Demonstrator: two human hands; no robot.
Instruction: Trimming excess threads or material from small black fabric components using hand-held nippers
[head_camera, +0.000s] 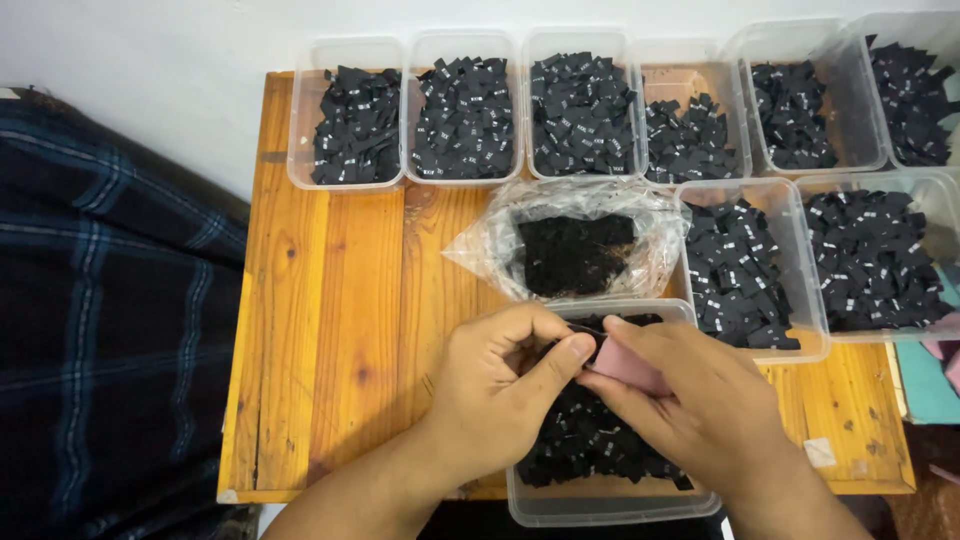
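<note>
My left hand (500, 385) and right hand (690, 400), both pinched shut on the pink piece (628, 368) at lower centre above the tub (610, 505) of black labels (585, 440). I'd keep fingertips tight, work directly over tub.

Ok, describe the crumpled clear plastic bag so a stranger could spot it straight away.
Start at the orange wooden table, crowded with clear plastic tubs of small black fabric labels. In the middle, just beyond the two hands, lies the crumpled clear plastic bag. Unlike the rigid rectangular tubs, it is soft, wrinkled and holds one dense black clump.
</note>
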